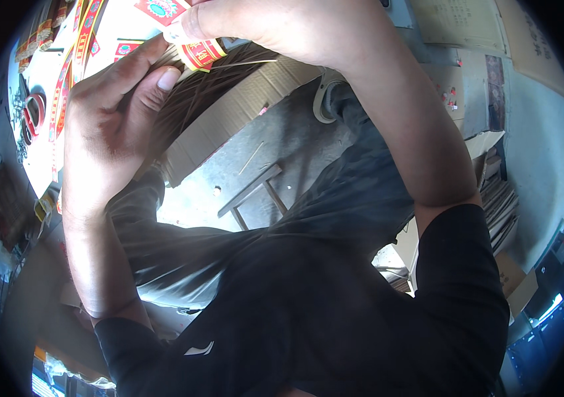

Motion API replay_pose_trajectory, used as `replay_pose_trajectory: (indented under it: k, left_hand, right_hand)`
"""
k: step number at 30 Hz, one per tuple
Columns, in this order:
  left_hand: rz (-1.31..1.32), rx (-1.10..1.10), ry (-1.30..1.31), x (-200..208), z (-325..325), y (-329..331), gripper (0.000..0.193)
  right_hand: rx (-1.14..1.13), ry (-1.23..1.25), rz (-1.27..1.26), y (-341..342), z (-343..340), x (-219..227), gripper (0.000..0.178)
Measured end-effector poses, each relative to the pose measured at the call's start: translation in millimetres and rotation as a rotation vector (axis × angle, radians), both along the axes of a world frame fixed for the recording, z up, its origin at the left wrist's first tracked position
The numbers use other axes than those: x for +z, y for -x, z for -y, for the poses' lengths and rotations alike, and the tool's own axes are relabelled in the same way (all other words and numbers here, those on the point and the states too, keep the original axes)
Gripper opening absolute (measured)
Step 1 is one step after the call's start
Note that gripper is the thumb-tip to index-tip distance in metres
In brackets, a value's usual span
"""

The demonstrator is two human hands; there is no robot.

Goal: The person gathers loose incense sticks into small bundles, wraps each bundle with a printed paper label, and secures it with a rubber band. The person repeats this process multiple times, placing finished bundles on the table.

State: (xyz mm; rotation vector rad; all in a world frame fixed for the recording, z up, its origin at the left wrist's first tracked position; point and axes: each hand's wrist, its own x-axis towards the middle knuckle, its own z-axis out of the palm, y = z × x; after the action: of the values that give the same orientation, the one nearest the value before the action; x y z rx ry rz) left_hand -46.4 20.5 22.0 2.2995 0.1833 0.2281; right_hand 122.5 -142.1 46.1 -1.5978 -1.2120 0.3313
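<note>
My left hand (106, 119) is closed around a bundle of thin sticks (175, 58), thumb on the near side. A red and yellow paper band (204, 54) curves around the bundle beside the fingertips. My right hand (229, 18) reaches over from the right, its fingers bent down at the band and partly hidden by glare and the top edge. By those fingers shows a red paper label (161, 9) with a blue-green motif. Below the hands, many dark thin sticks (196, 99) lie along a cardboard piece (216, 135).
Long red and yellow paper strips (63, 99) lie on a bright white surface at the left, near red-handled scissors (33, 118). Tied stick bundles (44, 30) are at the upper left. A wooden stool frame (252, 192) stands on the floor between my legs. Stacked cardboard (497, 205) is at the right.
</note>
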Motion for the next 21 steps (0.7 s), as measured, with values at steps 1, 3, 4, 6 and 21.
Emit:
replay_pose_trajectory:
  k: [1, 3, 4, 6, 21]
  left_hand:
    - [-0.012, -0.007, 0.006, 2, -1, 1, 0.035]
    - [-0.015, -0.004, 0.023, 3, -1, 1, 0.035]
    - [-0.005, 0.009, 0.026, 3, 0, 1, 0.034]
    - [0.027, 0.012, -0.007, 4, 4, 0, 0.033]
    - [0.169, 0.013, -0.307, -2, -5, 6, 0.028]
  right_hand:
    - [0.040, 0.006, -0.048, -4, -1, 2, 0.025]
    - [0.137, 0.037, -0.205, -19, -2, 6, 0.025]
    - [0.153, 0.042, -0.198, -20, -6, 5, 0.025]
    - [0.128, 0.043, -0.069, -16, -10, 0, 0.027]
    - [0.086, 0.221, -0.478, 2, -20, -9, 0.048]
